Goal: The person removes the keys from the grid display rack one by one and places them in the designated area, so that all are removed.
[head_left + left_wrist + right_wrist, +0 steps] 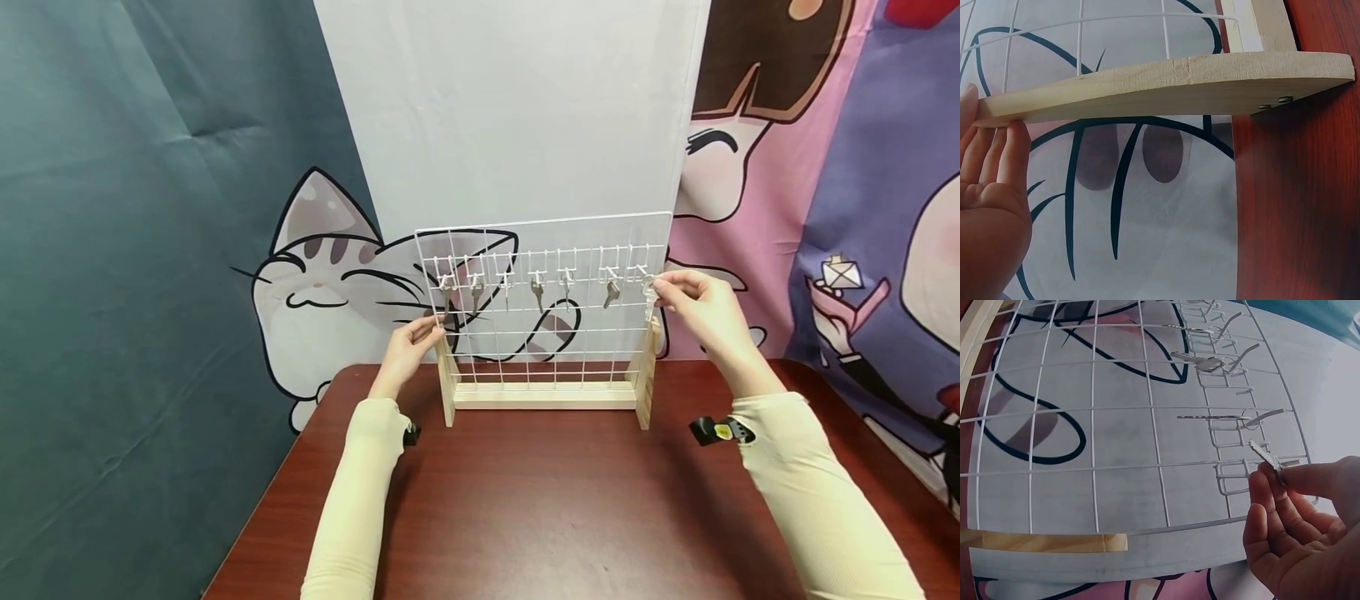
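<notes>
A white wire grid rack [543, 222] stands upright in a wooden frame. My left hand [407, 354] holds the top end of the left wooden upright [1166, 90], thumb on one side and fingers on the other. At the far right, my right hand [708, 315] pinches a small metal key [1265, 454] between thumb and fingers, close beside the end hook [642, 272]. Whether the key touches that hook cannot be told. Several other keys hang along the row of hooks, among them a broad-headed key [1211, 364] and one seen edge-on [1219, 417].
The rack's base bar [543, 396] and right upright [645, 379] rest towards the back of a reddish-brown table [540, 492]. Behind it hang a white cloth panel [517, 108] and a backdrop with a cartoon cat [315, 317].
</notes>
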Demonstrator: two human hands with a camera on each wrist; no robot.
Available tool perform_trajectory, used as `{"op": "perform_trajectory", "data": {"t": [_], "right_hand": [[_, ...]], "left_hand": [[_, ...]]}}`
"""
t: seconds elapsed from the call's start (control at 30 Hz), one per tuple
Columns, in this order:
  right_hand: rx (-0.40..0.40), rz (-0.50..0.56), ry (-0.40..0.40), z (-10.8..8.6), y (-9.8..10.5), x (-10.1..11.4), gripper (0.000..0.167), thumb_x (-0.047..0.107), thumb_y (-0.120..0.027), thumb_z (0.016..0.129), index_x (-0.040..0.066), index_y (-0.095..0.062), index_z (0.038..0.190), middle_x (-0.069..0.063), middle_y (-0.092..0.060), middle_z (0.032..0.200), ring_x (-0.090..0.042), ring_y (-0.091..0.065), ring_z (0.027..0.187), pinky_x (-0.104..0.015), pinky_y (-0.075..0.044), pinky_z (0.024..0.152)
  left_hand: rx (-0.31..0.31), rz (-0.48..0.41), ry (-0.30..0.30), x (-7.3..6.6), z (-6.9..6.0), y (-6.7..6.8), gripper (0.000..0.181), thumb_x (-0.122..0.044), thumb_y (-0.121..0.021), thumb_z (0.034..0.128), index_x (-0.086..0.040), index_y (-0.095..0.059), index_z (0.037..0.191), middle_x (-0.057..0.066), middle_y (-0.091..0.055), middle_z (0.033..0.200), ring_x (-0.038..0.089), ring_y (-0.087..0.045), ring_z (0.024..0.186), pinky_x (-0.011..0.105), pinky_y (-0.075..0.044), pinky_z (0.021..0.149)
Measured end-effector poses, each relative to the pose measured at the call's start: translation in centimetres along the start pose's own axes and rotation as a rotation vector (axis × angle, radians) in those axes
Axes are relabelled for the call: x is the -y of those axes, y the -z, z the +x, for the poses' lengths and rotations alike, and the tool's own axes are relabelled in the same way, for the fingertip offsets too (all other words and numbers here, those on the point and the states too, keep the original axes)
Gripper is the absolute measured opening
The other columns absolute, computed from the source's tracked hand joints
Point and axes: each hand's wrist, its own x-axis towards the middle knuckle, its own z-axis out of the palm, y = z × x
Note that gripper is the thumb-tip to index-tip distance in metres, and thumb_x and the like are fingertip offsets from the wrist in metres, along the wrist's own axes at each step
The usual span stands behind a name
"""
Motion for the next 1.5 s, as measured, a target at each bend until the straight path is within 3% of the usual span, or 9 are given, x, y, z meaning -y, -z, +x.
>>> {"op": "perform_trajectory", "data": {"t": [0.23,0.5,0.77,0.97,1.1,1.27,1.5], "right_hand": [[-0.009,-0.046,0.006,-0.2,-0.2,-0.1,0.041,0.036,-0.069,0.097,0.0,-0.071,0.118,0.02,-0.071,0.081,0.003,-0.066,0.075,-0.012,-0.053,0.071],[-0.004,-0.066,0.023,0.1,-0.1,0.3,0.042,0.037,-0.07,0.097,0.0,-0.073,0.116,0.02,-0.071,0.078,0.004,-0.065,0.073,-0.011,-0.051,0.07],[-0.057,0.028,0.025,0.0,0.4,0.9,0.042,0.03,-0.069,0.098,-0.007,-0.069,0.118,0.028,-0.068,0.077,0.005,-0.065,0.073,-0.009,-0.054,0.069],[-0.085,0.072,0.019,-0.6,1.1,1.5,0.032,0.03,-0.07,0.097,0.004,-0.073,0.116,0.026,-0.07,0.08,0.004,-0.065,0.074,-0.01,-0.052,0.072],[-0.093,0.13,0.029,-1.1,1.2,2.0,0.025,0.028,-0.072,0.096,0.01,-0.075,0.113,0.022,-0.072,0.083,0.001,-0.066,0.076,-0.011,-0.05,0.073],[-0.059,0.179,0.067,-1.6,0.1,2.8,0.028,0.025,-0.072,0.096,0.004,-0.074,0.116,0.016,-0.074,0.092,-0.001,-0.069,0.078,-0.012,-0.053,0.075],[0.027,0.232,0.091,-2.5,-3.2,3.7,0.029,0.023,-0.071,0.097,0.003,-0.073,0.117,0.013,-0.075,0.095,-0.005,-0.07,0.078,-0.016,-0.055,0.071]], "left_hand": [[0.023,0.019,0.028,-2.6,-1.3,-0.3,0.04,-0.006,-0.064,0.0996,0.009,-0.057,0.136,0.024,-0.056,0.14,0.035,-0.053,0.131,0.039,-0.045,0.11],[0.028,0.021,0.028,-3.7,-1.4,-0.1,0.04,-0.004,-0.063,0.0996,0.011,-0.056,0.136,0.026,-0.055,0.14,0.035,-0.052,0.132,0.039,-0.044,0.111],[0.016,0.042,0.024,-3.3,-1.1,0.1,0.039,-0.003,-0.063,0.0997,0.011,-0.056,0.136,0.028,-0.054,0.139,0.036,-0.053,0.131,0.038,-0.045,0.109],[0.004,0.026,0.03,-0.8,-0.3,0.1,0.042,-0.011,-0.066,0.0996,0.006,-0.057,0.137,0.021,-0.056,0.14,0.033,-0.053,0.133,0.038,-0.044,0.111],[-0.014,0.048,0.01,-0.6,-0.1,0.0,0.043,-0.015,-0.067,0.0989,0.004,-0.059,0.136,0.018,-0.06,0.139,0.03,-0.055,0.131,0.036,-0.045,0.11],[-0.027,0.061,-0.003,-0.7,0.0,-0.1,0.041,-0.015,-0.068,0.0985,0.004,-0.061,0.135,0.018,-0.061,0.137,0.031,-0.057,0.129,0.035,-0.047,0.108],[-0.019,0.06,0.013,-0.7,-0.2,0.1,0.042,-0.014,-0.068,0.0987,0.004,-0.06,0.136,0.017,-0.06,0.138,0.031,-0.057,0.129,0.036,-0.047,0.108]]}}
